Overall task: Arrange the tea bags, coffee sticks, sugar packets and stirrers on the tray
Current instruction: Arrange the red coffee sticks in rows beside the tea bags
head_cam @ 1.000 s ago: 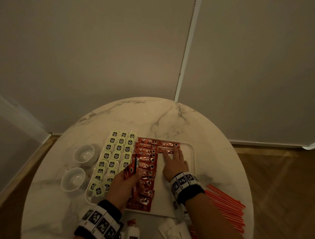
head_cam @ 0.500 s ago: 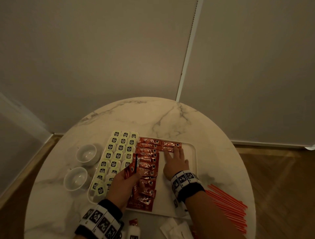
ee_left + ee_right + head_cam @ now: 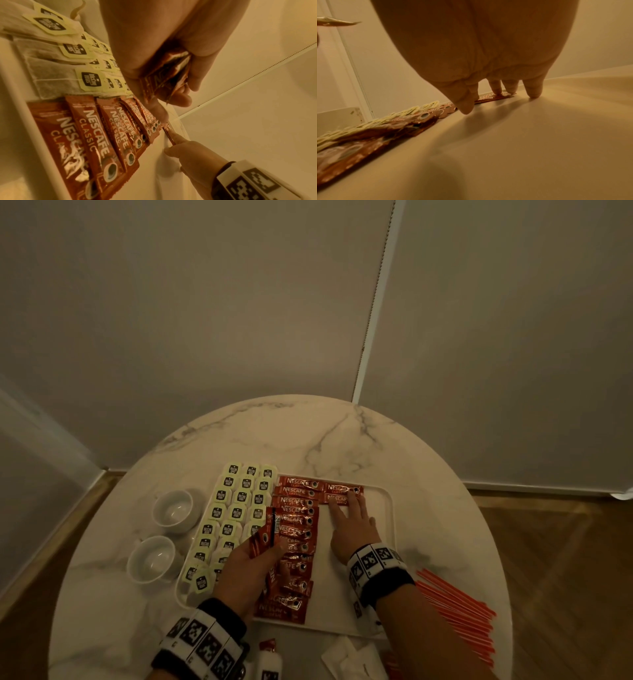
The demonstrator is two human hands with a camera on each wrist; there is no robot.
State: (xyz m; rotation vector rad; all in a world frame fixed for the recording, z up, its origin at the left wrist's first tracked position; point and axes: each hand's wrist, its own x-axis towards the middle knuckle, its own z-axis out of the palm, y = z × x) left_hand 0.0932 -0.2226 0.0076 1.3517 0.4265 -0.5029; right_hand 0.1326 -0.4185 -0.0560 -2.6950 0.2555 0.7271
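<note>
A white tray [image 3: 390, 508] on the marble table holds rows of tea bags [image 3: 236, 511] on its left and a column of red coffee sticks [image 3: 298, 539] beside them. My left hand [image 3: 246, 566] grips a small bundle of coffee sticks [image 3: 267, 532] [image 3: 164, 75] above that column. My right hand [image 3: 352, 525] lies flat on the tray, its straight fingertips [image 3: 496, 92] pressing a coffee stick [image 3: 337, 498] [image 3: 494, 96] in a second column at the tray's far end. Orange stirrers [image 3: 459, 621] lie on the table to the right, off the tray.
Two white cups [image 3: 173, 510] [image 3: 152, 559] stand on the table left of the tray. White packets [image 3: 346, 659] and a small sachet [image 3: 269, 659] lie at the near edge. A wall with a blind cord [image 3: 375, 299] stands behind the round table [image 3: 308, 433].
My right hand's fingers have slid slightly along the second-column stick. The left hand still holds its bundle in about the same place.
</note>
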